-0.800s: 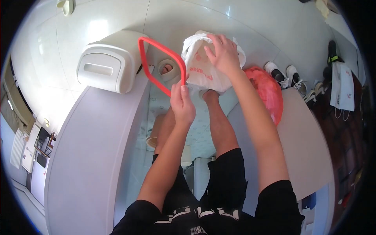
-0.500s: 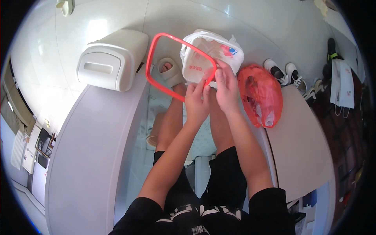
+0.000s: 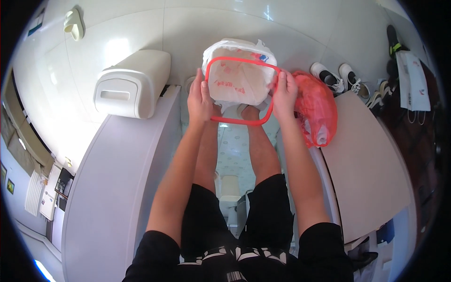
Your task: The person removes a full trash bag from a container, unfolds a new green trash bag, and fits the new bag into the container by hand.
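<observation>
- One white box-shaped bin [image 3: 132,83] is sitting on the tiled floor, well to the left of the left hand's grip.
- One left hand [image 3: 201,99] is closing its grip on the left side of the red frame [image 3: 240,121], thumb over the rim and fingers wrapped round it.
- One red frame is hanging between the two grips: a thin, rounded-rectangle hoop, held roughly level above the person's feet.
- One white plastic bag [image 3: 238,75] is bulging up through the frame between the grips; it is crinkled, carries faded red print, and shows a small blue patch near its top right corner.
- One right hand [image 3: 285,95] is gripping the frame's right side, fingers shut round the rim and touching the white bag.
- One red plastic bag [image 3: 315,113] is lying just right of the right grip, at the edge of a pale counter [image 3: 366,164].
- Two white sneakers [image 3: 339,79] are standing on the floor, further right of that grip and beyond it.
</observation>
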A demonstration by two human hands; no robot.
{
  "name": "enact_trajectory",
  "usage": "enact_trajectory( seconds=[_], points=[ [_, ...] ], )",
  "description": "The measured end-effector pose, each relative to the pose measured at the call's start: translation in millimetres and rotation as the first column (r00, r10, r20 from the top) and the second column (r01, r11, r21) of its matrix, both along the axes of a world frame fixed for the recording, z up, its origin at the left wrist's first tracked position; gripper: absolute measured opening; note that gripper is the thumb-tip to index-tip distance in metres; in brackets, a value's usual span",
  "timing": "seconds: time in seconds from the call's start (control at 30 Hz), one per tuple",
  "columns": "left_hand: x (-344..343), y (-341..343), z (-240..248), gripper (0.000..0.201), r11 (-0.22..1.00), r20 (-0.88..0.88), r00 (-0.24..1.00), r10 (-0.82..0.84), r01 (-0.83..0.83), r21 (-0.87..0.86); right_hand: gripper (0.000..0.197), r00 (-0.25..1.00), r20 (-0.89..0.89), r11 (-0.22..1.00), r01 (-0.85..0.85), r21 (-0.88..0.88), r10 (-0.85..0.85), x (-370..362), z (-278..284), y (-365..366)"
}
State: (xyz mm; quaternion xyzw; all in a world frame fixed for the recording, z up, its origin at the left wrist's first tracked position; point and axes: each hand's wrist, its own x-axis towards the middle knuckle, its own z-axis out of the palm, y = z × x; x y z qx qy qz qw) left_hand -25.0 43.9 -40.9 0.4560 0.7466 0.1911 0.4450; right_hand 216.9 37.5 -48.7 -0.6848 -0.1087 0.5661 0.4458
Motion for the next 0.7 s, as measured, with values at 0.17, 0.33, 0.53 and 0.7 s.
enact_trajectory(
  seconds=[0.17, 0.33, 0.53, 0.7],
  points=[
    [17.1, 6.1, -33.6, 0.052, 0.996, -0.003, 0.998, -0.059, 0.059, 0.061, 0.028, 0.656, 0.741, 0.945, -0.313, 0.095, 0.143, -8.7, -34.6, 17.6],
    [31.3, 16.5, -46.8, 0.052, 0.999, 0.047, 0.999, 0.02, -0.019, -0.035, 0.026, 0.634, 0.762, 0.956, -0.284, 0.068, 0.134, -6.0, -58.9, 20.2],
    [33.1, 20.6, -49.2, 0.052, 0.993, 0.038, 0.999, 0.031, -0.027, -0.111, 0.028, 0.75, 0.645, 0.968, -0.242, 0.057, 0.149, -5.2, -67.8, 18.6],
    [30.4, 14.7, -58.5, 0.05, 0.992, -0.001, 1.0, 0.006, -0.006, -0.125, 0.029, 0.662, 0.717, 0.953, -0.304, -0.009, 0.218, -6.9, -67.5, 20.4]
  ],
)
